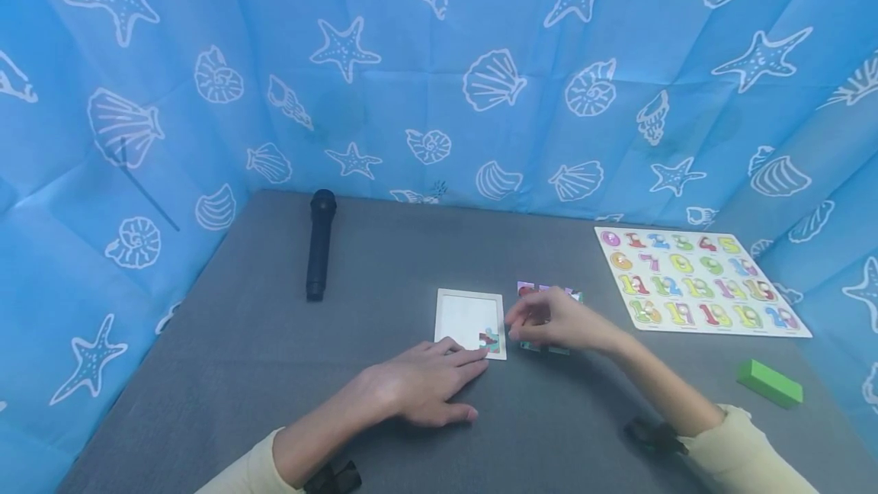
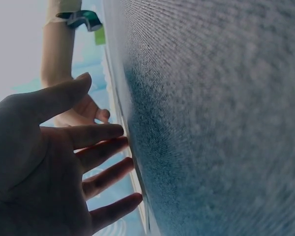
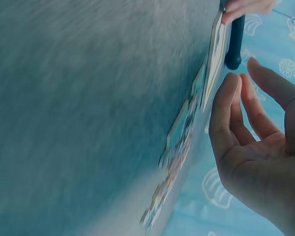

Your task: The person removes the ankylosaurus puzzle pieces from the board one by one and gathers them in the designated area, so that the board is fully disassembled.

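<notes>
My left hand (image 1: 428, 383) lies with spread, straight fingers on the lower edge of a small white puzzle tray (image 1: 470, 293). One coloured jigsaw piece (image 1: 488, 340) sits in the tray's lower right corner. Just right of the tray, my right hand (image 1: 562, 319) hovers over a group of loose jigsaw pieces (image 1: 559, 349), partly covering them. In the right wrist view its fingers (image 3: 221, 115) are gently bent, the thumb stands apart from them, and nothing shows between. Those pieces (image 3: 174, 162) lie below it on the grey cloth.
A black microphone (image 1: 318, 246) lies at the back left. To the right are a number puzzle board (image 1: 693, 330) with colourful numerals and a green block (image 1: 770, 383). A blue curtain (image 1: 425, 97) with shells and starfish stands behind the grey table (image 1: 226, 372).
</notes>
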A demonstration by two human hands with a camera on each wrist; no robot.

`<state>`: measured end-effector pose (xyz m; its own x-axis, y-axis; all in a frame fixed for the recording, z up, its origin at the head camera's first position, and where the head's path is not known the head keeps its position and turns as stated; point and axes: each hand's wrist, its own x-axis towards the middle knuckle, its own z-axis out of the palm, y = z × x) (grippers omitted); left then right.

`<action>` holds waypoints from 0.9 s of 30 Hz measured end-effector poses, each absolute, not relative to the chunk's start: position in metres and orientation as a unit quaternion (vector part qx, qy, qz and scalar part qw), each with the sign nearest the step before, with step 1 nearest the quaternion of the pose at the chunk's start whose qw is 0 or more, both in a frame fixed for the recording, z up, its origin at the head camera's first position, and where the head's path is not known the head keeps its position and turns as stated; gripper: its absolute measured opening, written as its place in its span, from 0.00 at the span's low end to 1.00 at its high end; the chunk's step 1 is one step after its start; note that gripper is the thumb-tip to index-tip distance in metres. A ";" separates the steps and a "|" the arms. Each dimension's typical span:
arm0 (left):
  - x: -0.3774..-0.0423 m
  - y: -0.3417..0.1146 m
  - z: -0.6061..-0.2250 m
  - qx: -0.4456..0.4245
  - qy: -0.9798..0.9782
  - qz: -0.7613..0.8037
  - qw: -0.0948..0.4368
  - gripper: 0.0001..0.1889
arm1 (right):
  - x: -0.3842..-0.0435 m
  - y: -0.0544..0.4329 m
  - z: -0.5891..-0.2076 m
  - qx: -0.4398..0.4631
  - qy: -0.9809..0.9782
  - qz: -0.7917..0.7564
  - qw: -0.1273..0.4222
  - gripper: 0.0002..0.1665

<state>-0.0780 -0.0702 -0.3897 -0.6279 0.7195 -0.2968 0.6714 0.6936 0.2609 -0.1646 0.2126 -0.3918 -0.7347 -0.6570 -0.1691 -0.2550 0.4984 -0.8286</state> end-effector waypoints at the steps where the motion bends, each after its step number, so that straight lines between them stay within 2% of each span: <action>1: -0.079 -0.071 -0.390 0.386 0.899 0.068 0.195 0.39 | -0.165 0.210 -0.393 -0.277 0.830 -0.420 0.242 0.13; 7: -0.087 -0.075 -0.389 0.393 0.889 0.101 0.214 0.38 | -0.166 0.194 -0.401 -0.295 0.826 -0.415 0.243 0.12; 11: -0.096 -0.081 -0.388 0.389 0.873 0.156 0.248 0.37 | -0.165 0.186 -0.404 -0.302 0.836 -0.398 0.226 0.12; 18: -0.111 -0.091 -0.388 0.396 0.842 0.230 0.286 0.35 | -0.164 0.175 -0.405 -0.276 0.862 -0.374 0.200 0.14; 27: -0.126 -0.120 -0.386 0.309 0.879 0.240 0.273 0.36 | -0.166 0.172 -0.408 -0.276 0.884 -0.333 0.177 0.15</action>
